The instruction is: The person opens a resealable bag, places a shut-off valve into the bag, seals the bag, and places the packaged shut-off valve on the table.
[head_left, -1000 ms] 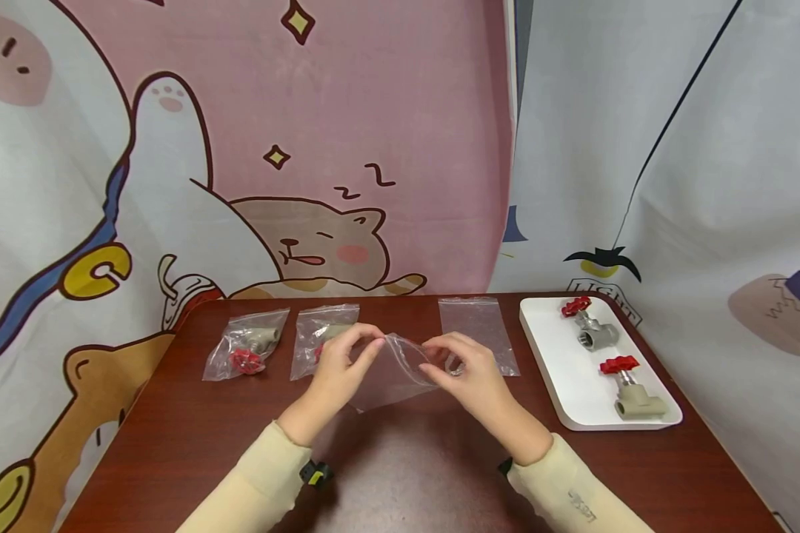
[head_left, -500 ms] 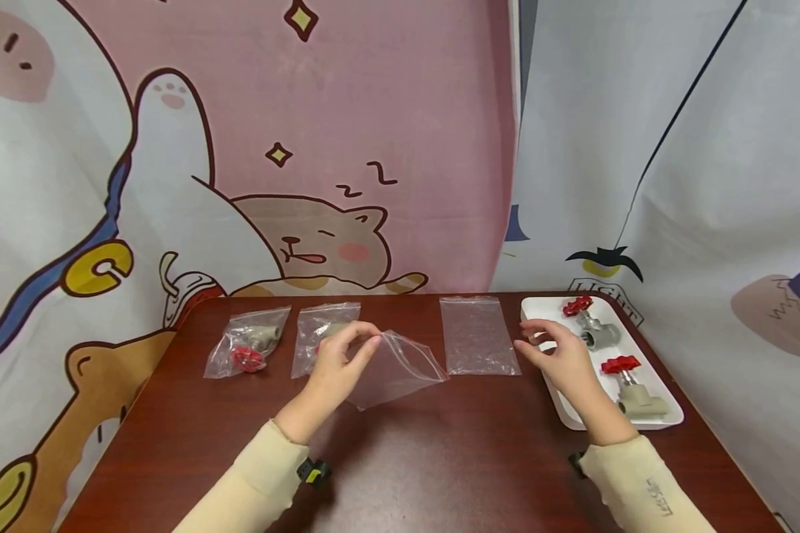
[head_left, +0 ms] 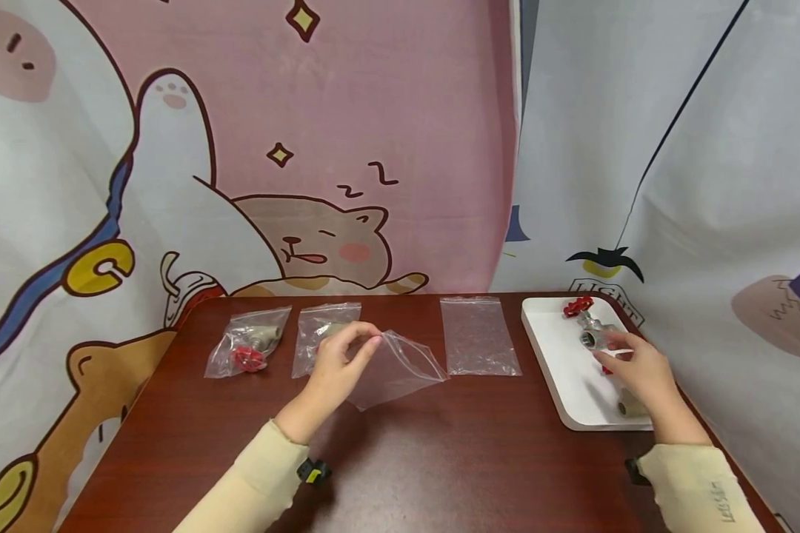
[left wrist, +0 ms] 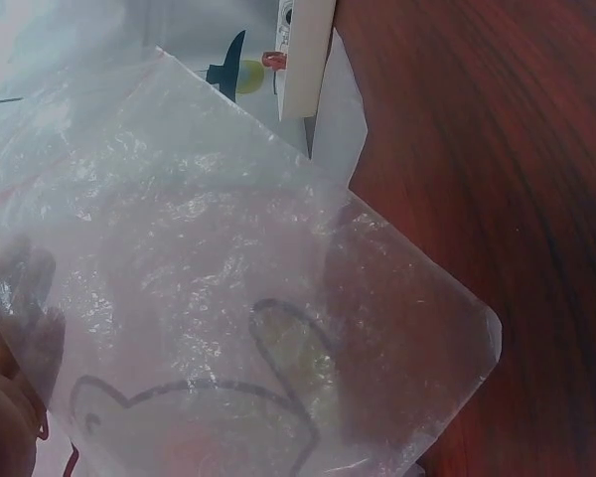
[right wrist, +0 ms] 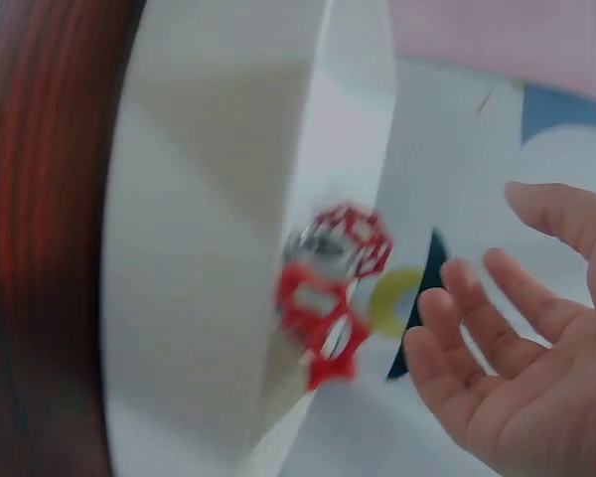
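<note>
Bag (head_left: pixel 395 376) left of the tray (head_left: pixel 570 385) was pinched by the left hand (head_left: pixel 336 370), while the right hand (head_left: pixel 645 376), fingers parted and holding nothing, hovered by the tray's valves (head_left: pixel 590 323).

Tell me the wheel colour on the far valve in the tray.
Red; the wheel shows best in the head view.

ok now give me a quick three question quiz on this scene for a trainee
1. Which hand pinches a clear bag?
2. True or false: the metal valve has a red handle.
3. Fill in the blank: the right hand is over the ____.

Key:
1. The left hand.
2. True.
3. White tray.
</note>
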Motion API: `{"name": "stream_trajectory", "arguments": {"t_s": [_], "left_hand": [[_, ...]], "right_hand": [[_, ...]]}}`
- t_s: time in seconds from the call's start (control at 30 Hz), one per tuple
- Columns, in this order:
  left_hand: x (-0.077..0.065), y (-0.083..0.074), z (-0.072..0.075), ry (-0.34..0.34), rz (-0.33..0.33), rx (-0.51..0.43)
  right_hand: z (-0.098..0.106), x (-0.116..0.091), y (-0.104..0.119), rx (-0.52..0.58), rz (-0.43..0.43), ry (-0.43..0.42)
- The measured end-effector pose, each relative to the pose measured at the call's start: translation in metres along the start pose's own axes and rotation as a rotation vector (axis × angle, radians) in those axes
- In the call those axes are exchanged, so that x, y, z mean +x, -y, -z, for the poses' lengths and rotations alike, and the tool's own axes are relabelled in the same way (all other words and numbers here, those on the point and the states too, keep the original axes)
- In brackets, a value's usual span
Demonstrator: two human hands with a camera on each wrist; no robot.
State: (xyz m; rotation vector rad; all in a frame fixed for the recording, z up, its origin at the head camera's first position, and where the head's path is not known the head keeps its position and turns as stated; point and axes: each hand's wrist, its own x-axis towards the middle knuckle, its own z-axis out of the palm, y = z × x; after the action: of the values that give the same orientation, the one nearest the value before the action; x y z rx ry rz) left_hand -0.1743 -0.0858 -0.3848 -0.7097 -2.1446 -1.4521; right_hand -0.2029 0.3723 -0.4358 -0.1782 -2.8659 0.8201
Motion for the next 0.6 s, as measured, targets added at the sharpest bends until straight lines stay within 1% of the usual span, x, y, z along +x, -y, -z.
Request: {"name": "stream_trajectory", "arguments": {"t_s": [0.17,0.27,0.33,0.4,0.47,0.6], "left_hand": [[0.000,0.001,0.000,-0.006,-0.008,0.008],[0.000,0.001,0.000,-0.009,-0.014,0.009],[0.000,0.001,0.000,-0.009,-0.015,0.011],[0.000,0.001,0.000,-0.007,-0.012,0.010],[0.000,0.001,0.000,-0.003,-0.008,0.009],[-0.001,0.000,0.000,0.002,0.001,0.008]], "right_hand": [[0.009,-0.001,-0.029,0.001,-0.181,0.109],[0.011,-0.001,-0.042,-0.019,-0.274,0.132],[0.012,-0.001,-0.048,-0.046,-0.294,0.152],[0.013,-0.001,-0.053,-0.079,-0.288,0.164],[0.014,-0.001,-0.058,-0.098,-0.258,0.199],[0.017,0.001,-0.064,-0.124,-0.230,0.260]]}}
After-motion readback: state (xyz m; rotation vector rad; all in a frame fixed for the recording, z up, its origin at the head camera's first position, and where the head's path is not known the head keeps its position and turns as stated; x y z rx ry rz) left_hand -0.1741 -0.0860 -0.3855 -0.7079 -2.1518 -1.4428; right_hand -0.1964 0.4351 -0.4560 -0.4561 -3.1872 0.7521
